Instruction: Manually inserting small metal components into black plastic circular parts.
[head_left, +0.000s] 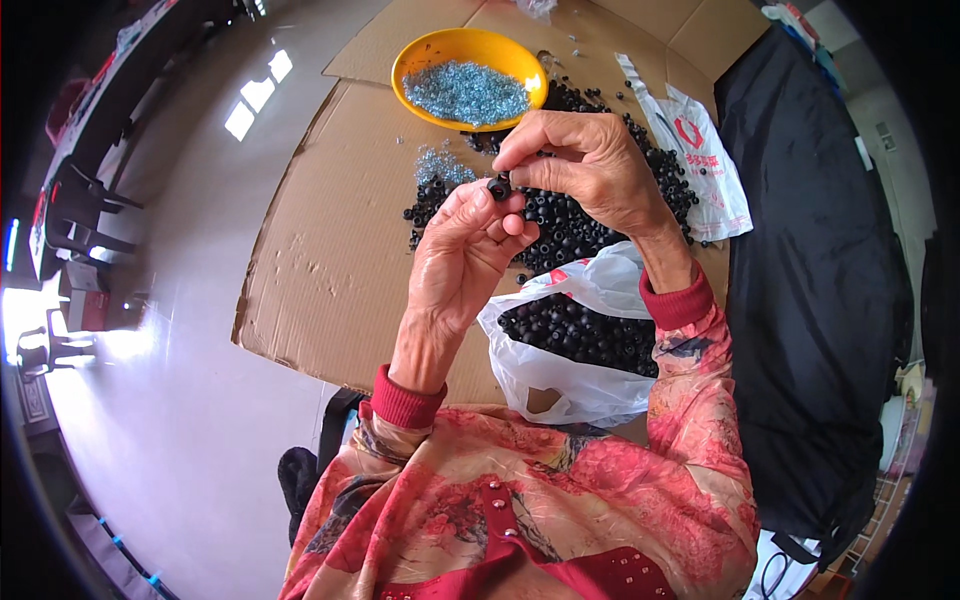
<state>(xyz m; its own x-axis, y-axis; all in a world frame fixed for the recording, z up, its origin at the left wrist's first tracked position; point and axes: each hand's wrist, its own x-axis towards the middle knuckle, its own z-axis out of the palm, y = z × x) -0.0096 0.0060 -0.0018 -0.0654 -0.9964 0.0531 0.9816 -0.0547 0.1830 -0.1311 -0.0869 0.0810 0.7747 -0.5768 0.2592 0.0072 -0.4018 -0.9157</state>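
Observation:
Thumb and fingers of my left hand (460,245) pinch a small black round piece with a hole (498,189), its hole turned up toward me. Just above it, my right hand (585,165) has thumb and forefinger pressed together at the piece's upper rim; whatever they hold is too small to make out. Below and behind both hands spreads a loose heap of similar black pieces (565,222). Beside the heap lies a small scatter of pale blue see-through bits (440,165). More such blue bits (467,92) fill a yellow bowl (408,62) beyond my hands.
Flattened cardboard (325,220) lies under everything. An open white plastic bag (530,385) full of black pieces (580,335) rests close to my body. At the far right of the heap lies a flat printed bag (715,180). A large black cover (810,280) stands along the right.

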